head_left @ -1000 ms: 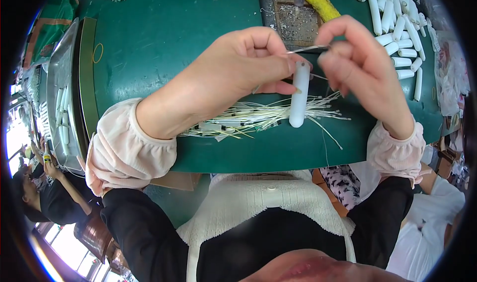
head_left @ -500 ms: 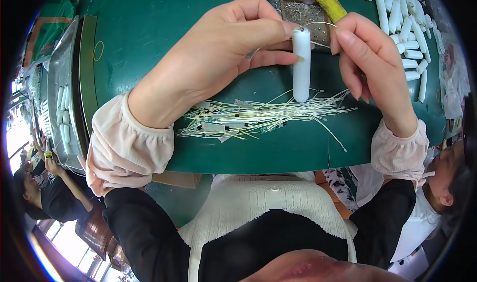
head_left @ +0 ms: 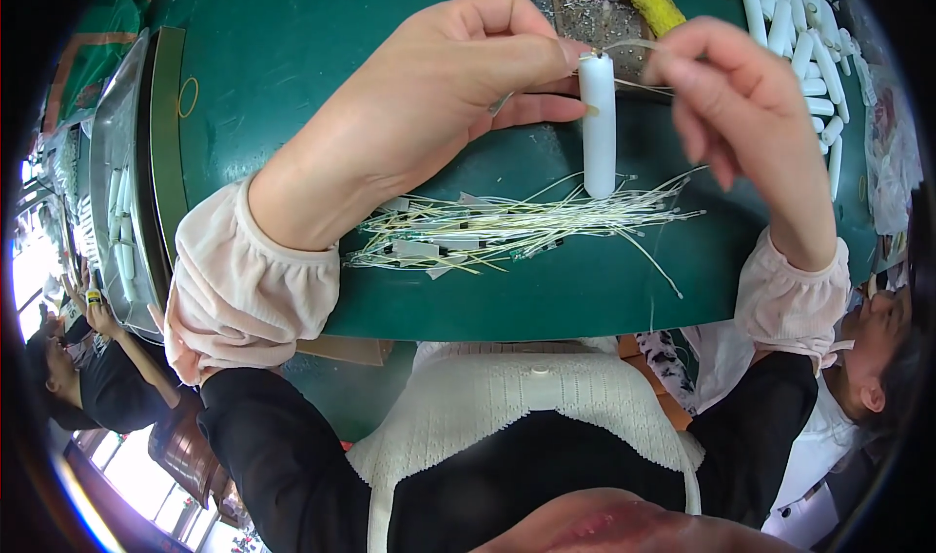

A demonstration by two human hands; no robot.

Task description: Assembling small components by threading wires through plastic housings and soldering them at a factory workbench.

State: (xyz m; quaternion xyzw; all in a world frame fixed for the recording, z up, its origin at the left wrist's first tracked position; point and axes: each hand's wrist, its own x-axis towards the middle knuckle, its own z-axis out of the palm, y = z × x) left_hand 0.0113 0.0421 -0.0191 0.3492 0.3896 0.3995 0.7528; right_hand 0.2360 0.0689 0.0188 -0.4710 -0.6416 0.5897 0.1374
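Observation:
My left hand is closed around the upper part of a white cylinder, which stands nearly upright with its lower end over the wires. Dark bits and thin wire ends show at the cylinder's top. From there a thin pale wire runs right to my right hand, whose thumb and forefinger pinch it; motion blurs this hand slightly. A second thin strand passes behind the cylinder toward the same hand. Below lies a loose bundle of white and yellowish wires with small dark and grey pieces among them.
A pile of white cylinders lies at the far right. Behind my hands are a dirty metal plate and a yellow sponge. A metal tray stands left, near a rubber band. People sit at both sides.
My right hand has moved a little to the right, drawing the wire with it. The cylinder has shifted slightly right in my left hand's grip.

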